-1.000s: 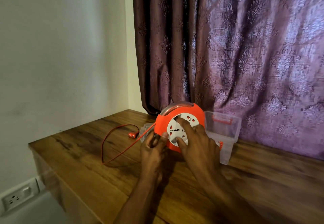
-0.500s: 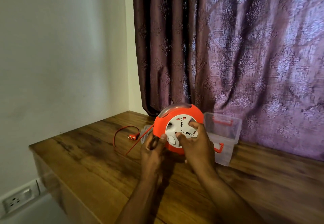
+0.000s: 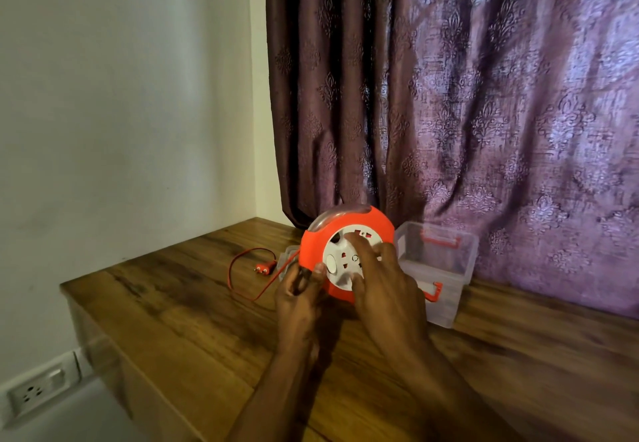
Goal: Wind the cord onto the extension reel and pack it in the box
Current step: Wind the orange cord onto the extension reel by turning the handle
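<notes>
At the lower left of the frame a wall socket (image 3: 36, 389) sits low on the white wall. Right of it starts the wooden table (image 3: 193, 320). Left of centre, the loose red cord (image 3: 238, 270) loops on the table and ends in a red plug (image 3: 262, 269) lying flat. Just right of the plug lies a clear lid (image 3: 285, 261), partly hidden behind the reel. At centre the left hand (image 3: 300, 298) curls its fingers and thumb round the lower left rim of the orange reel (image 3: 314, 244), which stands upright on the table. The right hand (image 3: 383, 286) lies over the reel's white socket face with fingers spread and straight, pressing on it. Right of the reel, touching or just beside it, stands the clear box (image 3: 446, 275) with red latches, open, with nothing visible inside. A purple curtain (image 3: 484, 95) fills the upper right.
</notes>
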